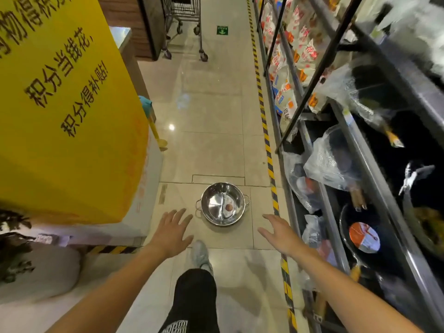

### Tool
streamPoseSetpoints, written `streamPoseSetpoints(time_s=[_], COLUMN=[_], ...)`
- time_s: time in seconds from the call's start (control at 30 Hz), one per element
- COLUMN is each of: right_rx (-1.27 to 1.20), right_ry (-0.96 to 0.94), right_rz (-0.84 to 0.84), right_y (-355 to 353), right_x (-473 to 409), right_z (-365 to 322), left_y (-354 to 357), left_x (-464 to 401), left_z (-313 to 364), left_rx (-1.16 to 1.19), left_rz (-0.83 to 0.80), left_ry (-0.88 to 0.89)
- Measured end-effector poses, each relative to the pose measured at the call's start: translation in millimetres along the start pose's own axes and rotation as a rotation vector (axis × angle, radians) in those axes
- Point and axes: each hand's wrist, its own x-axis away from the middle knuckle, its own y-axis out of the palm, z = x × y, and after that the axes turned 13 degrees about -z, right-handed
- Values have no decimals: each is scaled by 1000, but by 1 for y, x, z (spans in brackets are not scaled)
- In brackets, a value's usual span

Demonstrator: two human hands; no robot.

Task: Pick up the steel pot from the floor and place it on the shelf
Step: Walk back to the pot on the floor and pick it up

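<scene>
Steel pot (pixel 223 203), upright on floor: your left hand (pixel 173 233) and right hand (pixel 278 233) were spread empty; each side handle wanted a level grip.

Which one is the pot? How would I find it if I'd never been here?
Look down the shop aisle, between the big yellow sign and the dark shelf. On the tiled floor, just past both open hands, sits the steel pot. It's the only shiny round thing there, with two small handles and a divider inside.
</scene>
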Motion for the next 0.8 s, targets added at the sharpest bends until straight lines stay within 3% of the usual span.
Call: streamPoseSetpoints(time_s=[0.23,0.4,0.63,0.8], right_rx=[6,18,56,18], right_ry=[112,128,133,200], right_rz=[-33,-56,-126,-266], right_y=[-57,-80,-26,41], right_x=[-137,-239,-418,-531], right_z=[6,32,136,233], left_y=[-58,-58,42,167], left_x=[-137,-227,-377,-477], left_z=[-47,-58,-64,-64], left_rx=[59,214,296,246], left_rz=[-70,-90,-128,-279], left_ry=[-10,-70,-100,-85])
